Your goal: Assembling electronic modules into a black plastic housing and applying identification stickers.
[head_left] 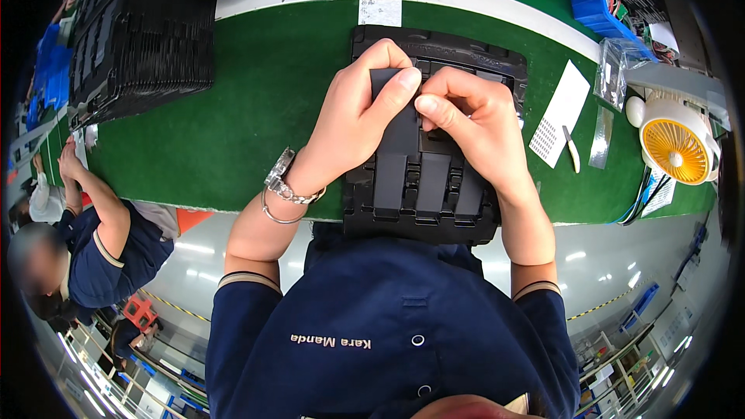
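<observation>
A black plastic tray (372, 226) with moulded compartments lies in front of me on the green bench. My left hand (358, 109) is closed around a flat, dark grey rectangular block (400, 133), held over the tray with the thumb across its upper end. Close against that thumb, my right hand (479, 112) has its thumb and forefinger pinched together at the block's right edge. Whatever lies between those fingertips is too small to make out. Similar dark blocks (432, 182) sit side by side in the tray's near compartments. Both hands cover part of the tray's middle.
Tall stacks of black trays (147, 39) stand at the left. On the right lie a printed white sheet (560, 112), a white-handled knife (573, 151), clear plastic bags (611, 74) and a yellow-and-white fan (677, 147). A blue bin (594, 4) is behind them. Another person (101, 256) works at left.
</observation>
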### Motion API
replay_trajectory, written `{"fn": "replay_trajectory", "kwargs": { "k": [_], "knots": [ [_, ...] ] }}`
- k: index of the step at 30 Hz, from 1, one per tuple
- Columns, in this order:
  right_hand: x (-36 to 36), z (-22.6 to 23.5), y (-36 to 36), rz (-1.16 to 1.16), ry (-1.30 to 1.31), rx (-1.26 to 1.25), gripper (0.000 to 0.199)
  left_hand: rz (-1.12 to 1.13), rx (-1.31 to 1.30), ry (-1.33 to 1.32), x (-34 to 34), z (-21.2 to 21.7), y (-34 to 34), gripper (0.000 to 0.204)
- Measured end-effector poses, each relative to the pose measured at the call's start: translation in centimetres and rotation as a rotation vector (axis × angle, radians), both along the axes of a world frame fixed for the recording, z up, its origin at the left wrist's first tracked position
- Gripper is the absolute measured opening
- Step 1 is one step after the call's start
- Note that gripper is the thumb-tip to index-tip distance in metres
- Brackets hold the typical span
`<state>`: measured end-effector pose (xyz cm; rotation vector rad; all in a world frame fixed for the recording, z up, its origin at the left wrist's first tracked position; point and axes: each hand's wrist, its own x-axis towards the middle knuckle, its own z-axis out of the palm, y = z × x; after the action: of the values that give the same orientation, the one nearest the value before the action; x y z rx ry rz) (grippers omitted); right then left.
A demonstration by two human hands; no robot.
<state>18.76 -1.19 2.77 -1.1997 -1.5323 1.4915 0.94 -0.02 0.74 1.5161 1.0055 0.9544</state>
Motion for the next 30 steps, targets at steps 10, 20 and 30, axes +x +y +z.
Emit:
{"fn": "replay_trajectory", "kwargs": {
  "k": [10,20,30],
  "knots": [
    [0.1,-0.4,0.9,-0.078,0.247,-0.025,0.022,-0.034,-0.183,-0.266,0.5,-0.9,-0.3,0.030],
    [3.6,-2.3,3.0,-0.229,-0.387,0.289,0.020,0.146,0.409,0.376,0.3,-1.0,0.9,0.039],
    [4.2,-1.5,1.2,-0.181,-0.829,0.687,0.037,-0.112,0.544,0.565,2.3,-2.0,-0.7,0.054]
  ]
}}
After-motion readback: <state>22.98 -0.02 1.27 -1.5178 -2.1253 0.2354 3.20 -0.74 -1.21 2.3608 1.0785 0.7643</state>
